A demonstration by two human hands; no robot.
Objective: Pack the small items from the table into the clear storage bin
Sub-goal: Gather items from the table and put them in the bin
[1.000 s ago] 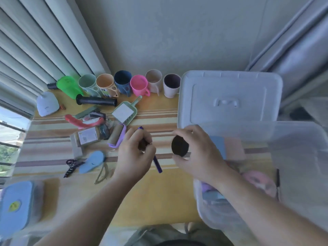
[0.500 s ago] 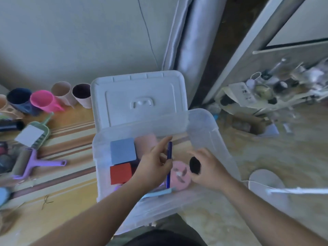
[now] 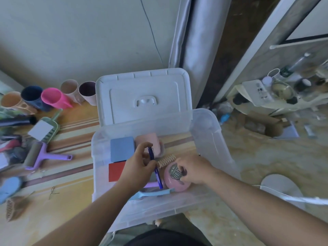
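Pen [image 3: 154,167] — light, stiff, slick — pinched mid-barrel in the left hand [image 3: 137,168] over the clear bin [image 3: 211,137]; just right, the right hand [image 3: 194,168] closes on a small round disc [image 3: 174,172].

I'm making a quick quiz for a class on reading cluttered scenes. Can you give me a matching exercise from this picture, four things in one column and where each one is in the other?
Things:
1. blue pen
2. round disc
3. purple roller
4. white lid

Places:
A. propped upright behind the clear bin
B. lying on the striped table, left of the bin
C. in the left hand, over the bin
D. in the right hand, against a pink thing in the bin

Pairs: 1-C, 2-D, 3-B, 4-A
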